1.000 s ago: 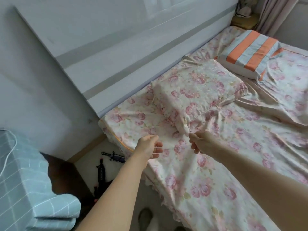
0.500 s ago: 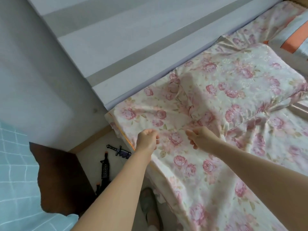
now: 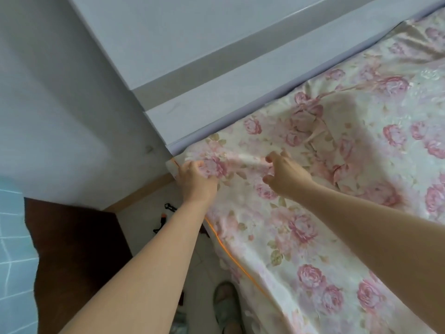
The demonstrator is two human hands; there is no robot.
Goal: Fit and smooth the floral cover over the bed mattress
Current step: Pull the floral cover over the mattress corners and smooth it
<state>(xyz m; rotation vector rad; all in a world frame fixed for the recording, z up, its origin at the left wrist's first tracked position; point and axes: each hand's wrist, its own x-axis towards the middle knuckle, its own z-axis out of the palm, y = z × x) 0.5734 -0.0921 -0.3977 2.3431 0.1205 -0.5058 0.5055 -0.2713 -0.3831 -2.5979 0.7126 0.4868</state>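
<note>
You get soft, dim, cool light, brightest on the floral cover at upper right; the wall sits greyer. Slight blur softens everything, and your wide lens stretches the edges.

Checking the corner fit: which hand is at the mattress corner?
The left hand, gripping the floral cover at the corner by the headboard; the right hand holds it further in.

Head camera looks steeply down, close over the bed corner.

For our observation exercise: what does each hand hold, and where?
The floral cover: left hand grips its corner; right hand apparently pinches a fold beside it.
</note>
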